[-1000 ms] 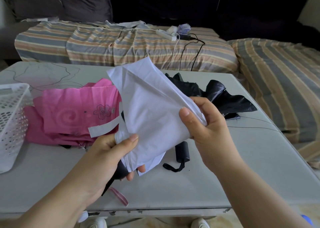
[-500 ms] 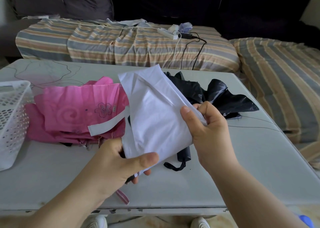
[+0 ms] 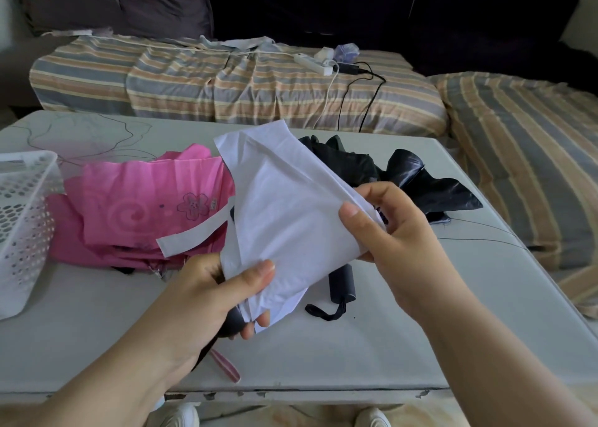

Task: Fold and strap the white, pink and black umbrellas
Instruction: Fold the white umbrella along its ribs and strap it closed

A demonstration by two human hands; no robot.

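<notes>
I hold the white umbrella [image 3: 284, 213] above the table, its cloth gathered into flat folds. My left hand [image 3: 207, 297] grips its lower end near the dark handle, thumb across the cloth. My right hand [image 3: 391, 229] pinches the folded right edge. Its white strap [image 3: 191, 237] hangs loose to the left. The pink umbrella [image 3: 142, 209] lies crumpled on the table behind my left hand. The black umbrella [image 3: 417, 180] lies loose at the back right, its handle [image 3: 343, 282] and wrist loop pointing toward me.
A white perforated basket [image 3: 22, 229] stands at the table's left edge. The grey table [image 3: 323, 352] has a chipped front edge. Behind it is a striped sofa [image 3: 246, 89] with a power strip [image 3: 310, 62] and cables. A pink loop [image 3: 226, 365] lies under my left wrist.
My left thumb has come up over the white cloth and clamps the folds. My right hand has shifted slightly along the right edge. The umbrella has tilted a little to the right.
</notes>
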